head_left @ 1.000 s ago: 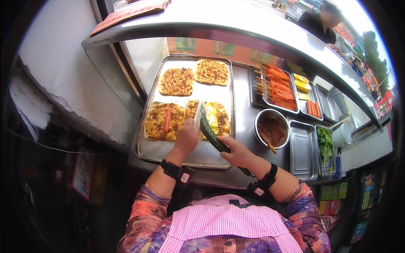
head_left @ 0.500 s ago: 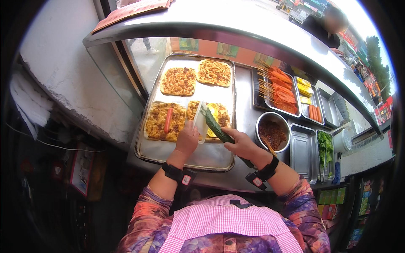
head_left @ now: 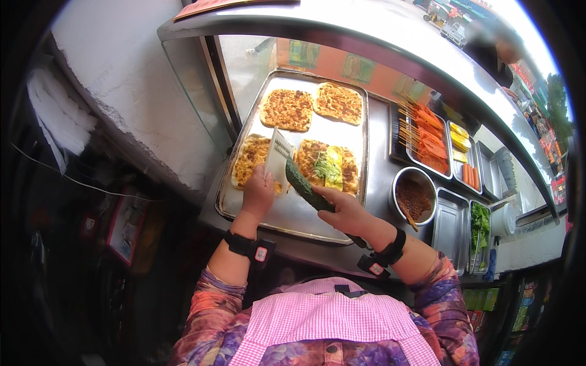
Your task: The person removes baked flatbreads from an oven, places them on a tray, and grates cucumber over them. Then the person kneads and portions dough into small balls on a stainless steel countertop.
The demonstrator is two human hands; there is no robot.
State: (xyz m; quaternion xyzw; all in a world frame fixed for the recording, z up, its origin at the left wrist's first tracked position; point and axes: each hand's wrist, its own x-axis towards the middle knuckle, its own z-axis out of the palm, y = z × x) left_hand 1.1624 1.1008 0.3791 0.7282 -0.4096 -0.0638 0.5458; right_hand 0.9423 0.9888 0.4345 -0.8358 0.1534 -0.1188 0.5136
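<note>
My left hand (head_left: 259, 194) grips a white grater (head_left: 279, 154) tilted up over the near-left flatbread (head_left: 249, 160). My right hand (head_left: 349, 213) is closed around a dark green cucumber (head_left: 303, 188), its far end beside the grater's face. To the right, the near-right flatbread (head_left: 350, 169) carries a yellow, egg-like piece (head_left: 334, 177) and a heap of green shreds (head_left: 322, 166). Two plain browned flatbreads, one far left (head_left: 285, 111) and one far right (head_left: 337, 102), lie behind on the same metal tray (head_left: 305, 221). The grater hides part of the near-left flatbread.
Right of the tray stand a bowl of dark red sauce (head_left: 414, 196), orange skewers (head_left: 431, 131), a tray with sausages (head_left: 470, 175), a bare metal tray (head_left: 450, 219) and green leaves (head_left: 480, 222). A glass panel (head_left: 198, 91) and metal ledge (head_left: 342, 24) border the counter. A person (head_left: 488, 58) stands outside.
Both hands have shifted left over the tray with the grater and cucumber, from the near-right flatbread to the near-left one. The green shreds now show; the sausage on the near-left flatbread no longer does.
</note>
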